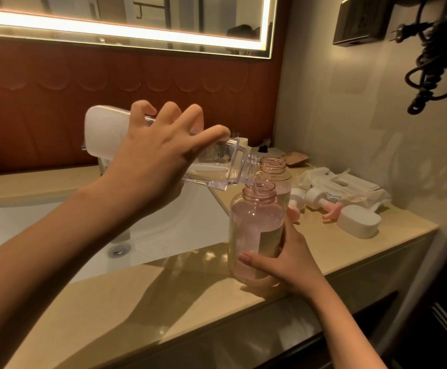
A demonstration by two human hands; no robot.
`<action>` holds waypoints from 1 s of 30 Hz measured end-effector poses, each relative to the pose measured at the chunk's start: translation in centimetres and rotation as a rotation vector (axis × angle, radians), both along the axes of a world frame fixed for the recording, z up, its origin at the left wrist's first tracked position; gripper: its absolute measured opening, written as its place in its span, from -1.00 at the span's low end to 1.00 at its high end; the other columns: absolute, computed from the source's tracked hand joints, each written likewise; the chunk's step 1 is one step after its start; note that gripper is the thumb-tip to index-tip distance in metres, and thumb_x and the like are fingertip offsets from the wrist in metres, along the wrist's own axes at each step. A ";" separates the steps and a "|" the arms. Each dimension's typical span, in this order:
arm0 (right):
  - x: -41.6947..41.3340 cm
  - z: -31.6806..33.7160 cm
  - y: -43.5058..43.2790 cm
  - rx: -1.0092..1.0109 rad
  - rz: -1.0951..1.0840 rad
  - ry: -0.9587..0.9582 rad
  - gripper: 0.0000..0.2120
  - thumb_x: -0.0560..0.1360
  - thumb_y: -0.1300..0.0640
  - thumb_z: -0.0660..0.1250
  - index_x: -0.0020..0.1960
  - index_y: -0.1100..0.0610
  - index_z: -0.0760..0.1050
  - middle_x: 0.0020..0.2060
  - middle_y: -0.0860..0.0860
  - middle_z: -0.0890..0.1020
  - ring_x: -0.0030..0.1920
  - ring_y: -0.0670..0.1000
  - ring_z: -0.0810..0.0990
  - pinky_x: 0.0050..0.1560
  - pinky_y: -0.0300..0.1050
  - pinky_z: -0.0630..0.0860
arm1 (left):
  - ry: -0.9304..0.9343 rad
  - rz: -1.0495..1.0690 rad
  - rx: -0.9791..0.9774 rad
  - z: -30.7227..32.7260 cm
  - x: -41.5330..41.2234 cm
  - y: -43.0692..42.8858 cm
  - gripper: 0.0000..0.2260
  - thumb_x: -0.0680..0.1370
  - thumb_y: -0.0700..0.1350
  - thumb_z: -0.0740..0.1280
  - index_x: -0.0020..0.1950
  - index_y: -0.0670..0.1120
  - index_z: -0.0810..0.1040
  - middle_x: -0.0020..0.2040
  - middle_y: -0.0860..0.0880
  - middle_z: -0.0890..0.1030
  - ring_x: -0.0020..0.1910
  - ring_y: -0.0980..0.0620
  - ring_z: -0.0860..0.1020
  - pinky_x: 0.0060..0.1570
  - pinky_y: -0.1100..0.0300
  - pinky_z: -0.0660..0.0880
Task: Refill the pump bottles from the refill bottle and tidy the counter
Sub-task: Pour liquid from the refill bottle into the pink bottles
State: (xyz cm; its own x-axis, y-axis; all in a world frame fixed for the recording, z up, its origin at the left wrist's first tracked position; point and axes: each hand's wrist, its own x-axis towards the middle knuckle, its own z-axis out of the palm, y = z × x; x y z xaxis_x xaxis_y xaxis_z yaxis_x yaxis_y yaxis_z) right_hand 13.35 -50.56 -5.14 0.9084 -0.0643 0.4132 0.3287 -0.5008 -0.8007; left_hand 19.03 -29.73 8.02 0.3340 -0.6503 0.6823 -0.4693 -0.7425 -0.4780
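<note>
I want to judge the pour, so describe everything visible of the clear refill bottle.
The refill bottle looks like clear, square-sided plastic with a white far end and an uncapped threaded neck. It is tipped neck-down to the right, its mouth just over the nearer pink bottle. Clear liquid pools by its shoulder and a thin stream falls. The left hand grips its body from above.

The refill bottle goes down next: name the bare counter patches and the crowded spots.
Bare: the counter strip between sink and front edge, left of the held pump bottle; also in front of the white cap. Crowded: behind it, with pump heads, wipes pack, second bottle.
</note>
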 end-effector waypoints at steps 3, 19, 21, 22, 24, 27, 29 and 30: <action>0.0 0.0 0.0 -0.001 0.000 -0.005 -0.19 0.03 -0.34 0.46 0.20 -0.30 0.22 0.14 -0.38 0.42 0.18 -0.42 0.37 0.12 -0.52 0.34 | -0.002 -0.001 0.002 0.0 0.0 0.0 -0.24 0.23 -0.33 0.50 0.35 0.04 0.30 0.11 -0.19 0.45 0.02 -0.23 0.41 0.02 -0.14 0.30; 0.0 0.0 0.0 -0.001 0.008 -0.003 -0.18 0.03 -0.34 0.45 0.22 -0.29 0.21 0.19 -0.34 0.40 0.22 -0.34 0.37 0.15 -0.48 0.35 | -0.006 -0.007 0.010 0.3 -0.1 -0.1 -0.23 0.22 -0.33 0.51 0.34 0.05 0.30 0.11 -0.21 0.45 0.02 -0.24 0.41 0.01 -0.14 0.30; 0.1 0.0 0.0 -0.007 0.006 0.004 -0.19 0.03 -0.35 0.44 0.21 -0.30 0.20 0.17 -0.38 0.38 0.20 -0.38 0.36 0.11 -0.54 0.33 | -0.006 -0.011 0.009 0.3 -0.1 -0.1 -0.24 0.22 -0.34 0.50 0.34 0.04 0.31 0.10 -0.21 0.45 0.01 -0.25 0.41 0.00 -0.15 0.30; 0.1 0.0 0.0 -0.014 0.001 0.006 -0.18 0.03 -0.35 0.44 0.22 -0.31 0.19 0.17 -0.39 0.37 0.19 -0.38 0.36 0.10 -0.56 0.32 | -0.007 -0.012 0.009 0.3 -0.1 -0.1 -0.24 0.22 -0.35 0.50 0.34 0.03 0.32 0.10 -0.21 0.45 0.01 -0.25 0.41 0.00 -0.15 0.30; 0.1 -0.1 0.0 -0.023 -0.010 0.009 -0.15 0.03 -0.36 0.43 0.25 -0.29 0.17 0.17 -0.38 0.37 0.18 -0.35 0.37 0.11 -0.56 0.30 | -0.009 -0.017 0.006 0.3 -0.1 -0.1 -0.24 0.22 -0.36 0.50 0.33 0.03 0.32 0.08 -0.21 0.46 0.00 -0.25 0.42 -0.01 -0.14 0.29; 0.1 -0.2 -0.1 -0.027 -0.014 0.008 -0.08 0.03 -0.36 0.44 0.31 -0.22 0.17 0.20 -0.30 0.41 0.22 -0.25 0.40 0.17 -0.44 0.34 | -0.009 -0.023 0.006 0.4 -0.2 -0.1 -0.25 0.22 -0.36 0.48 0.32 0.02 0.33 0.08 -0.22 0.46 -0.01 -0.25 0.42 0.00 -0.15 0.30; 0.1 -0.2 -0.1 -0.023 -0.009 0.008 -0.11 0.03 -0.36 0.44 0.29 -0.26 0.18 0.20 -0.31 0.41 0.21 -0.28 0.40 0.15 -0.47 0.34 | -0.012 -0.018 0.009 0.4 -0.1 -0.1 -0.25 0.22 -0.36 0.48 0.33 0.03 0.32 0.09 -0.21 0.46 0.00 -0.25 0.42 0.00 -0.16 0.30; 0.0 -0.2 -0.1 -0.021 -0.006 0.007 -0.14 0.03 -0.35 0.44 0.26 -0.28 0.18 0.19 -0.33 0.40 0.21 -0.31 0.39 0.13 -0.52 0.32 | -0.012 -0.016 0.011 0.4 -0.1 -0.1 -0.25 0.22 -0.36 0.48 0.33 0.03 0.32 0.10 -0.21 0.45 0.01 -0.25 0.41 0.01 -0.16 0.30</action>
State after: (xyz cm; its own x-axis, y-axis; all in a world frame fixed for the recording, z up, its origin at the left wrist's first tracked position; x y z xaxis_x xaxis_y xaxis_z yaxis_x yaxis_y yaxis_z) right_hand 13.39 -50.69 -5.31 0.9110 -0.0614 0.4077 0.3195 -0.5199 -0.7922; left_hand 18.91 -29.82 8.46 0.3152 -0.6628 0.6793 -0.4754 -0.7297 -0.4914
